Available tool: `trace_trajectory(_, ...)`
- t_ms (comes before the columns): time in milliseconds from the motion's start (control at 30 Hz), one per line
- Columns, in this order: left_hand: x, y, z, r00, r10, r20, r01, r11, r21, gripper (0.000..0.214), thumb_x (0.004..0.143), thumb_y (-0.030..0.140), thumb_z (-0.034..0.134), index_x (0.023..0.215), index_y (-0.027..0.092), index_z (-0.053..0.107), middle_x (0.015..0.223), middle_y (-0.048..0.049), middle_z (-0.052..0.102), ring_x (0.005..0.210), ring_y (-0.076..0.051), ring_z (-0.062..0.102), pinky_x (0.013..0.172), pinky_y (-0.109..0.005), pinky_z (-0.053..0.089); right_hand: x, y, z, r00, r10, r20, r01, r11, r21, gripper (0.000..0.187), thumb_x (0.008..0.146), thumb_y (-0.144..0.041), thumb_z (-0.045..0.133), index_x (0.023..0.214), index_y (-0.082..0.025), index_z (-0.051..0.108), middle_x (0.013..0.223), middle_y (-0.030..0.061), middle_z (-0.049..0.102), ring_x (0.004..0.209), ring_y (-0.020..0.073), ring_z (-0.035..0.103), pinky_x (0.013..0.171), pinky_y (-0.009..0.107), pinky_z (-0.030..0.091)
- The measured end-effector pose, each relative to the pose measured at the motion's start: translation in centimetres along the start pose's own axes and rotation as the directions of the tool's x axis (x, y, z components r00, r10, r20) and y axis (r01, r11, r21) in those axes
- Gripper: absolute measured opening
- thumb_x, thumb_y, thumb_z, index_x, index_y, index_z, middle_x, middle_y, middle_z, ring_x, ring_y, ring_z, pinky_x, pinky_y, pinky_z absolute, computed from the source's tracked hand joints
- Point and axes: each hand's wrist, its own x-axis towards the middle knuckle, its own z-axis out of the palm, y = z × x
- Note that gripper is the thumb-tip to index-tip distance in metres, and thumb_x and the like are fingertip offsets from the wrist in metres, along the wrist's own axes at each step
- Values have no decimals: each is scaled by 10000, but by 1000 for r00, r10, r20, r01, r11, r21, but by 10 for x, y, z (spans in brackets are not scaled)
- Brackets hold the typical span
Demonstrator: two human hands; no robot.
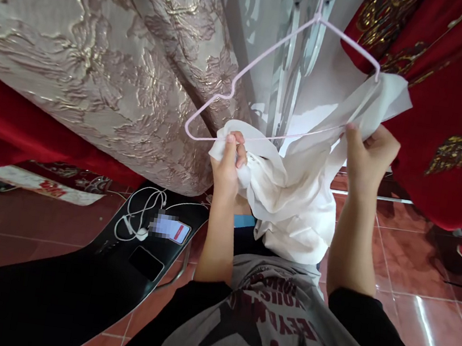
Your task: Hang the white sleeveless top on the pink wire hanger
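Note:
A light pink clothes hanger (pixel 270 45) hangs in front of me, its lower bar slanting across between my hands. A thin white garment (pixel 312 173) lies over its right end, and the rest drapes down toward my lap. At the lower left of the hanger, my left hand (pixel 228 161) is closed, pinching the bunched white cloth against the bar. My right hand (pixel 368 158) is closed on the garment just under the hanger's right end, thumb up along the cloth. The garment's exact kind is hard to make out in its folds.
Shiny beige embossed cloth (pixel 142 69) hangs on the left, red embellished cloth (pixel 450 112) on the right. White metal bars (pixel 293 50) stand behind the hanger. A black chair (pixel 47 284) at lower left holds a lit phone (pixel 179 232), a dark phone (pixel 146 264) and white cables (pixel 131 228).

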Motion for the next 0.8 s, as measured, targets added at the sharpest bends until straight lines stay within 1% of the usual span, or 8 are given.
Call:
trace_trajectory(167,-14,16,0,998,-42,47,36,992,125,333,1081,492,573,930,204,647,604,54,318,497,-109,256,496,-215,282,7,-23,-4,980,125,153,-140,986,90,168,872,-303,677,763,-182,634,737,8,594,652,115,527,653,291,399)
trace_trajectory(233,-16,21,2,998,-62,25,57,986,158,332,1079,492,579,920,208,648,611,50,324,502,-111,281,508,-217,309,8,-28,-8,985,116,127,-116,993,-4,198,855,-292,685,714,-178,605,670,-21,532,622,94,475,628,278,351)
trace_trajectory(333,-13,23,4,997,-72,-30,76,979,187,352,1064,508,603,881,209,637,598,50,334,502,-112,309,524,-220,337,12,-38,-20,998,32,50,-23,984,-176,331,825,-264,703,591,-175,487,577,-57,353,581,57,312,577,276,220)
trace_trajectory(467,-6,16,4,996,-44,-81,57,984,167,394,1047,537,620,831,208,614,554,59,326,482,-109,284,513,-223,314,24,-43,-32,999,-45,23,48,982,-183,417,772,-217,679,541,-183,334,586,-55,226,593,42,226,563,277,142)
trace_trajectory(533,-4,13,4,993,-35,-109,52,986,157,395,1036,536,640,819,206,614,543,63,324,471,-104,271,501,-220,299,30,-40,-32,998,-54,18,56,990,-131,366,743,-229,683,533,-176,387,585,-53,257,596,46,253,564,268,163)
trace_trajectory(600,-4,10,5,989,-22,-144,43,988,148,392,1025,530,663,812,203,622,532,66,325,461,-99,266,488,-215,288,34,-37,-28,999,5,38,-5,1000,4,229,715,-258,701,577,-155,550,586,-37,414,595,66,365,576,264,258)
trace_trajectory(700,-3,9,8,983,7,-182,12,995,104,404,1015,519,687,783,195,621,508,71,330,440,-89,252,463,-201,272,46,-42,-27,962,143,234,-213,927,308,107,690,-259,675,686,-153,661,647,19,590,641,134,544,649,303,397)
trace_trajectory(800,-2,13,11,977,42,-208,-31,998,57,406,1009,484,710,755,182,617,501,74,341,425,-75,245,446,-185,266,71,-60,-35,848,157,506,-392,829,399,132,719,-303,637,761,-181,662,669,23,557,679,163,567,719,345,459)
